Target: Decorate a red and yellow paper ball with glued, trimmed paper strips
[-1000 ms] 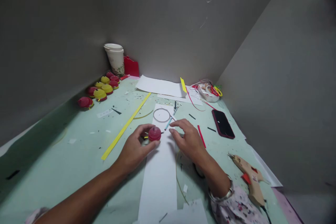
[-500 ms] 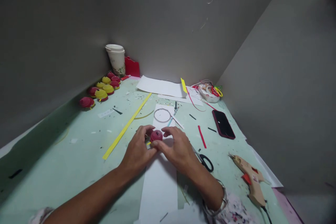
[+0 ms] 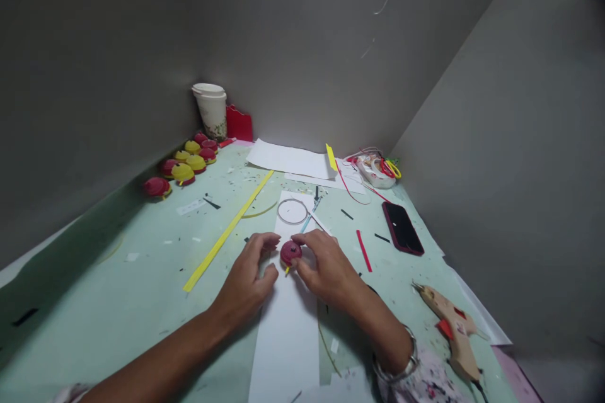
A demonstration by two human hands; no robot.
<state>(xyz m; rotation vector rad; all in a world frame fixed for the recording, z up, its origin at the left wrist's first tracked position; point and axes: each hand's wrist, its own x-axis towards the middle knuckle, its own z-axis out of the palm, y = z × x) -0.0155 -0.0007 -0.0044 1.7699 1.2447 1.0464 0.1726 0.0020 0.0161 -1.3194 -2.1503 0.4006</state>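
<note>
Between my hands is a small dark red coiled piece (image 3: 290, 253) with a yellow tab at its lower edge, over the long white paper strip (image 3: 285, 340). The thumb and fingers of my right hand (image 3: 328, 264) pinch it from the right. My left hand (image 3: 250, 274) is just left of it, thumb and fingers apart, holding nothing. A thin ring (image 3: 292, 199) lies on the white strip beyond my hands. Similar red and yellow pieces (image 3: 183, 173) stand grouped at the back left.
A yellow strip (image 3: 229, 230) lies left of my hands, a red strip (image 3: 363, 250) to the right. Farther right are a phone (image 3: 403, 227) and a glue gun (image 3: 451, 327). A paper cup (image 3: 210, 112) stands by the back wall.
My left hand has let go of the red piece and opened. With my right hand, the piece has shifted slightly right and tilted, showing more of its yellow tab.
</note>
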